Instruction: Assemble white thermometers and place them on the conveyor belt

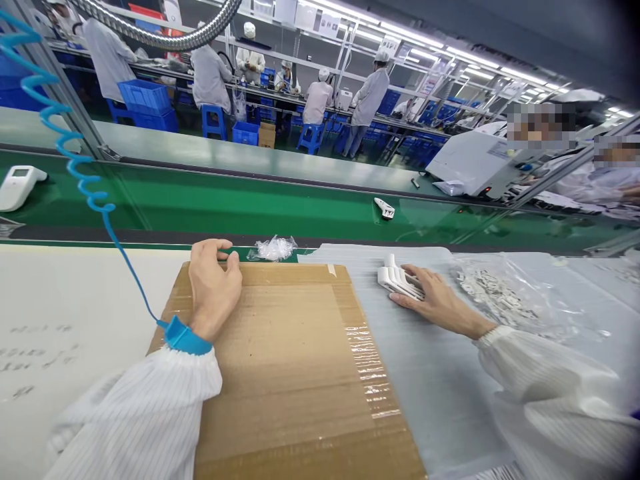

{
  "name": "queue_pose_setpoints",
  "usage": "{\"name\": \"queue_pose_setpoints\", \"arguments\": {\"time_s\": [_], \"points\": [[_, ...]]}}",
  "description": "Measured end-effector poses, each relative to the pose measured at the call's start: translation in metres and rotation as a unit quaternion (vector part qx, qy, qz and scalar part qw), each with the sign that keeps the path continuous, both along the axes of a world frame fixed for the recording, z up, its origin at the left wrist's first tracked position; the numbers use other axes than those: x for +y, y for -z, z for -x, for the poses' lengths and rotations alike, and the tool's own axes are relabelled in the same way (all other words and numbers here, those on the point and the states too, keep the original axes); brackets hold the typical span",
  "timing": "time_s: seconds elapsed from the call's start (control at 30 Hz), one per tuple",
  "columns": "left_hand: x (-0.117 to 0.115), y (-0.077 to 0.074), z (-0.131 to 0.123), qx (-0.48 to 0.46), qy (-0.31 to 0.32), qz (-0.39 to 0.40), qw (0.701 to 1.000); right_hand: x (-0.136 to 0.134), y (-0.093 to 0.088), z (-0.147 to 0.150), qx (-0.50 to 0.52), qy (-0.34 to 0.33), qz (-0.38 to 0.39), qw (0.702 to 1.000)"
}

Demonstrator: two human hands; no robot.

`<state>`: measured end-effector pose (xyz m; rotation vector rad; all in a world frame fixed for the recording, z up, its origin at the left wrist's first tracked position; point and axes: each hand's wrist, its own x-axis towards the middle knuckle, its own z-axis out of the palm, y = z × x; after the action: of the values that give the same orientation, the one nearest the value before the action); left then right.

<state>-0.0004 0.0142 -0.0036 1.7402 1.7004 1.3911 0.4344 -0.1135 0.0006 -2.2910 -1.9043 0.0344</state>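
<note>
My left hand (216, 288) is over the far left corner of a flat cardboard box (290, 360). Its fingers curl loosely, a gap shows between thumb and forefinger, and nothing is seen in it. A blue wrist strap (187, 336) sits on that wrist, with a coiled blue cord (83, 157) running up from it. To the right of the cardboard, my right hand (434, 300) grips a small row of white plastic parts (397, 279), thumb on the near side and fingers on the far side. They are at the grey foam sheet (400, 353).
A clear bag of small white pieces (500, 293) lies right of my right hand. Crumpled clear plastic (275, 249) is beyond the cardboard. A green conveyor belt (225, 200) crosses ahead, carrying a white handheld device (385, 208); another device (21, 187) is at left. Co-workers sit and stand beyond.
</note>
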Motion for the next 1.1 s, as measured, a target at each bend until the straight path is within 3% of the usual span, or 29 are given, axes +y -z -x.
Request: {"name": "queue_pose_setpoints", "arguments": {"time_s": [0.13,0.43,0.6,0.67,0.73,0.8,0.83,0.93,1.0,1.1], "points": [[0.000,-0.001,0.000,-0.002,0.002,0.002,1.000,0.006,-0.011,-0.005,0.058,0.028,0.024,0.998],[-0.001,-0.002,0.000,-0.011,0.005,-0.005,1.000,0.002,0.000,-0.011,-0.049,0.018,-0.004,0.999],[-0.001,-0.001,0.000,-0.018,0.005,-0.001,1.000,0.000,-0.030,0.002,-0.057,0.007,-0.061,0.996],[0.000,-0.001,0.000,-0.019,0.004,-0.001,1.000,0.006,-0.047,0.026,0.017,-0.017,-0.088,0.996],[0.000,0.000,0.000,-0.013,0.003,-0.002,1.000,0.017,-0.062,0.064,0.165,-0.032,-0.082,0.982],[0.000,-0.001,0.001,-0.006,0.000,0.001,1.000,0.031,-0.069,0.113,0.356,-0.074,-0.005,0.931],[0.001,-0.001,0.002,-0.003,-0.001,0.003,1.000,0.040,-0.068,0.140,0.442,-0.107,0.041,0.890],[0.003,-0.001,0.005,0.005,-0.013,0.009,1.000,0.066,-0.049,0.216,0.645,-0.196,0.139,0.726],[0.005,-0.001,0.007,0.005,-0.022,0.009,1.000,0.080,-0.028,0.252,0.736,-0.186,0.179,0.626],[0.006,0.001,0.008,-0.001,-0.027,-0.004,1.000,0.090,-0.004,0.275,0.824,-0.107,0.147,0.537]]}}
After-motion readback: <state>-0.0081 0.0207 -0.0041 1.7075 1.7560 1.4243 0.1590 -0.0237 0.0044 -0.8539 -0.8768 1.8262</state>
